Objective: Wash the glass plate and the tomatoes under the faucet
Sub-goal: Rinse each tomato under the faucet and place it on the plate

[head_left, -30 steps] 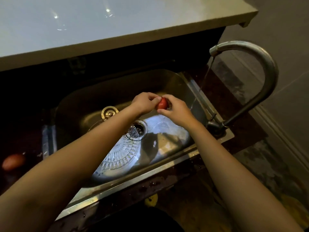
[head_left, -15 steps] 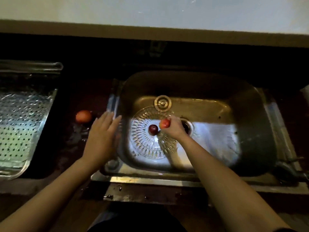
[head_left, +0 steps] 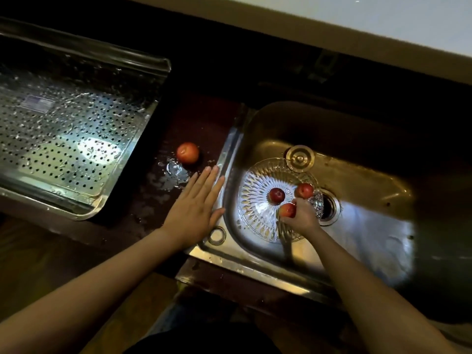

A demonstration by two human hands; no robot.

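Steel sink [head_left: 229,149]: glass plate [head_left: 255,200] flat, right-hand fingers [head_left: 297,203] around tomato [head_left: 287,209], left hand [head_left: 195,208] spread.

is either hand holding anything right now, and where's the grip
The right hand holds a tomato by its side, in the fingertips, over the glass plate. The left hand holds nothing.

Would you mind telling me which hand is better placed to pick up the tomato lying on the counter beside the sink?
Left. The left hand lies open near the tomato on the counter, while the right hand is inside the sink, busy with another tomato over the glass plate.
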